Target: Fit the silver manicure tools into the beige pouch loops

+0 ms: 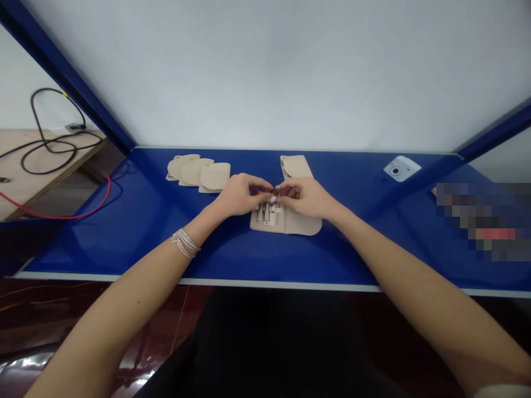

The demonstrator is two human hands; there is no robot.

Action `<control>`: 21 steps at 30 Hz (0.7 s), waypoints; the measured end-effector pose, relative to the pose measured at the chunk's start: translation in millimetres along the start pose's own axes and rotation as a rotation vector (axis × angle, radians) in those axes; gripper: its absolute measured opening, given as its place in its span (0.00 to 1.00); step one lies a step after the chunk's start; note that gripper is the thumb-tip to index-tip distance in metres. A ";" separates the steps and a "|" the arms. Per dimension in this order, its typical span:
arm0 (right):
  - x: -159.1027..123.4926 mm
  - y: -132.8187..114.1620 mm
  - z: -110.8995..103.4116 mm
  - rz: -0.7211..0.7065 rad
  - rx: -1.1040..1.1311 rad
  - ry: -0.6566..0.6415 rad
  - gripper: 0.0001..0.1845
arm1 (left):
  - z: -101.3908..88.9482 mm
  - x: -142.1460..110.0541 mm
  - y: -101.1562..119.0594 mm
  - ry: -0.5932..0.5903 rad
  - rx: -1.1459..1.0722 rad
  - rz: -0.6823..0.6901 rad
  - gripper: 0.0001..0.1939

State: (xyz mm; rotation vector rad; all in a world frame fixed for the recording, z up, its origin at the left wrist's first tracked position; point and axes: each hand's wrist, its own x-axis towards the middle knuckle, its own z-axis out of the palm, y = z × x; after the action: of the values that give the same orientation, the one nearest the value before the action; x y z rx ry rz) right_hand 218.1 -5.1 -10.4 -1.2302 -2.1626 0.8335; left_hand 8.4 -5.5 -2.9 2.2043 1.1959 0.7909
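Blue desk [124, 243] below me, and I see both grips drawn together: the left hand [240, 194] and right hand [301, 198] meet at the fingertips, clamped on a small metal tool [274, 193], too small to tell its kind. It sits just above an open beige pouch [305, 223] holding a row of metal tools [266, 214]. Three beige pouches [198, 174] overlap beyond the left grip, and a fourth pouch [296, 167] lies beyond the right.
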 end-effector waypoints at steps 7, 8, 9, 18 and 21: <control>-0.5 -3.4 -1.2 0.022 0.004 -0.026 0.10 | -0.2 0.7 -0.6 -0.015 0.012 0.010 0.14; -0.5 -3.6 -1.5 0.023 0.002 -0.030 0.10 | -0.2 0.8 -0.8 -0.019 0.017 0.013 0.15; -0.5 -3.6 -1.7 0.024 -0.001 -0.032 0.10 | -0.3 0.9 -1.1 -0.024 0.023 0.016 0.15; 0.0 -1.3 -1.7 0.042 -0.010 -0.023 0.09 | -0.3 0.4 -0.2 -0.041 0.043 0.046 0.15; -0.4 -2.6 -2.4 0.050 -0.024 -0.020 0.09 | 0.0 0.1 0.1 -0.043 0.019 0.037 0.15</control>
State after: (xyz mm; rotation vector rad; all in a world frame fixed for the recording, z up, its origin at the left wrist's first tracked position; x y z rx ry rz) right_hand 218.4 -5.9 -6.9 -1.2973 -2.1719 0.8468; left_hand 8.5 -5.5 -2.8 2.2539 1.1495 0.7459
